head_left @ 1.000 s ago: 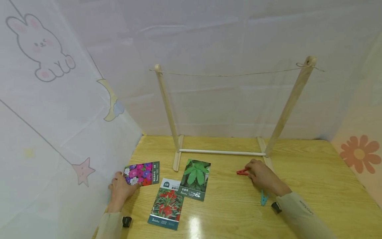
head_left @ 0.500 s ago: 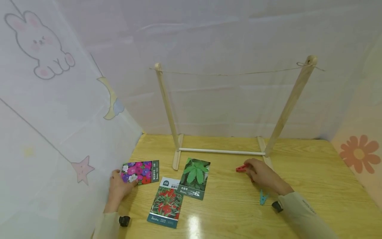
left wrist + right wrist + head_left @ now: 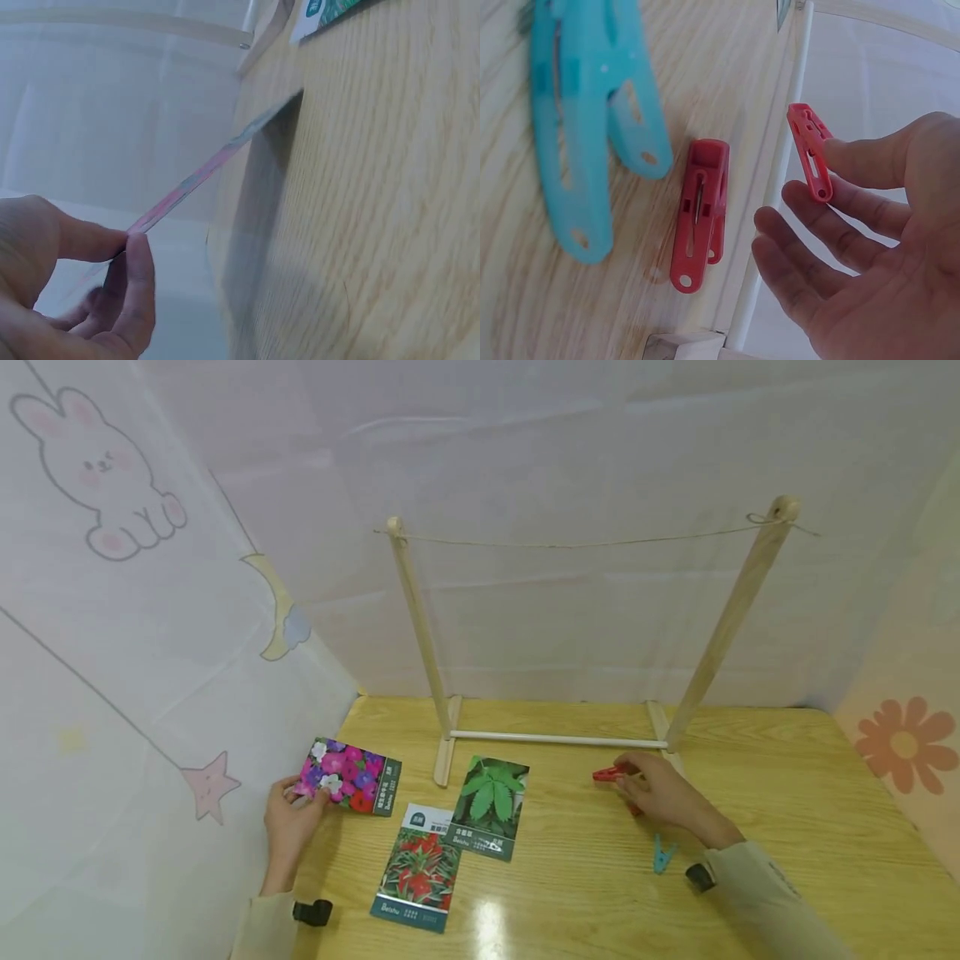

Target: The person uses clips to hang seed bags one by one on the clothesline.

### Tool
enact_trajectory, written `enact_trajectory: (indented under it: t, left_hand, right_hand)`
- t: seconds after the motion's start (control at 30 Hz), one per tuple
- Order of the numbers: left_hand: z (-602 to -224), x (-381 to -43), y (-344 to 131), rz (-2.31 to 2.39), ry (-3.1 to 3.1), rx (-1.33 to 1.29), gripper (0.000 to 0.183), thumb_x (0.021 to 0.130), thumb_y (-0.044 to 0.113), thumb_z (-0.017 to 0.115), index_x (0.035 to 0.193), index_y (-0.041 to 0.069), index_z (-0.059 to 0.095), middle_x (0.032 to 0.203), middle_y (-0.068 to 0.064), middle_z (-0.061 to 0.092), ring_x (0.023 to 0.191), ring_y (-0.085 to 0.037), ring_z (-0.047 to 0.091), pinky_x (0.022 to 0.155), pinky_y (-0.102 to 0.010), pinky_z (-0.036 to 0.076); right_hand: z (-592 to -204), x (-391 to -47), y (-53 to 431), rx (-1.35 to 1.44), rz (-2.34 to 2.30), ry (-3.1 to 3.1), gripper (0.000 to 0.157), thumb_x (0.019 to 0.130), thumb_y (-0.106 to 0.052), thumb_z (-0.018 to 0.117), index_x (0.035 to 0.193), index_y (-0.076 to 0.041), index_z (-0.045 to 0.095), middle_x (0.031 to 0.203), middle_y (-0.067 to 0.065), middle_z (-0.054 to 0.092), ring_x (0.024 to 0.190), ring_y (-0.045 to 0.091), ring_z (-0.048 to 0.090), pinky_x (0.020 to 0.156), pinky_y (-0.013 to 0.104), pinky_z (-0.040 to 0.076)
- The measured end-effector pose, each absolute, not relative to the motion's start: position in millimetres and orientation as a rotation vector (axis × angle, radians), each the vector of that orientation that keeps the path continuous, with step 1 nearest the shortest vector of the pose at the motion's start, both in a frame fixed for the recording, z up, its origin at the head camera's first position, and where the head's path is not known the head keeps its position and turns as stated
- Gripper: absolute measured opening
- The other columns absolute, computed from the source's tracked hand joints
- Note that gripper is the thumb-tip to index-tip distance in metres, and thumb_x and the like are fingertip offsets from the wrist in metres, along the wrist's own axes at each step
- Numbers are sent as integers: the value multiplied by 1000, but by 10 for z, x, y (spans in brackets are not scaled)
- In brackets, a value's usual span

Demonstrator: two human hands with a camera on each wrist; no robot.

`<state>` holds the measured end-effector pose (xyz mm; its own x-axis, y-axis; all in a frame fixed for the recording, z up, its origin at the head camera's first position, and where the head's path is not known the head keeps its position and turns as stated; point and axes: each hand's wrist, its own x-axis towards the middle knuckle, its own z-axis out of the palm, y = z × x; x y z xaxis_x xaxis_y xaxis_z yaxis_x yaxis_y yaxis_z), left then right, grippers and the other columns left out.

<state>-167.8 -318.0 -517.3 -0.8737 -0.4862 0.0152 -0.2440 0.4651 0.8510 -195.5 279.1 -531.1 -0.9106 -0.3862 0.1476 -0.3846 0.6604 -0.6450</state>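
My left hand (image 3: 291, 827) pinches one edge of a seed packet (image 3: 347, 774) with pink and purple flowers. In the left wrist view that packet (image 3: 187, 184) is tilted, its far edge at the table and the held edge raised. Between thumb and fingers, my right hand (image 3: 666, 791) pinches a red clothespin (image 3: 810, 150). A second red clothespin (image 3: 697, 214) lies on the table beneath this hand, mostly covered in the head view. Close by lies a blue clothespin (image 3: 662, 856). Two more packets, one with red flowers (image 3: 418, 872) and one with a green leaf (image 3: 491, 806), overlap mid-table.
Behind the packets stands a wooden frame, with a left post (image 3: 420, 627), a right post (image 3: 731, 627) and a white crossbar (image 3: 558, 740) low between them. A thin string (image 3: 555, 545) spans the post tops. Printed cloth (image 3: 247, 710) hangs along the left side.
The left hand has lifted the near edge of the flower packet, which lay flat before, and tilted it. My right hand stays nearly still with the red clothespin.
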Motion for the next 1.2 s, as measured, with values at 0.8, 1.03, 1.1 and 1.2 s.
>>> enact_trajectory:
  t: [0.8,1.03,1.1,1.2]
  left_hand:
    - [-4950,-1801,-2951,-1601,-2178,426,34,99,13,78,123,-11,71,104,-20,79,71,1,73,72,-24,64]
    - [-4852,-1816,-2855,-1623,-2192,387,28,100,13,77,119,-8,73,102,-13,80,74,-1,73,76,-32,66]
    - [-4832,-1818,-2835,-1633,-2196,371,27,100,13,77,118,-8,73,103,-15,80,75,-2,73,75,-31,66]
    - [-4807,-1815,-2812,-1635,-2207,347,26,101,14,75,116,-8,73,106,-18,80,77,-1,73,75,-29,66]
  right_hand:
    - [-5060,-1981,2767,-793,-1236,2920,34,103,-6,71,134,7,64,120,20,74,104,39,73,85,55,63]
    - [-4923,-1995,2777,-832,-1260,2913,30,103,-6,71,132,2,65,121,16,73,103,36,74,87,57,62]
    - [-4895,-1999,2774,-856,-1270,2925,31,102,-4,72,132,1,66,121,16,74,102,35,74,86,55,63]
    - [-4849,-2004,2758,-898,-1283,2942,32,101,-2,72,132,1,67,120,17,74,101,34,74,84,50,64]
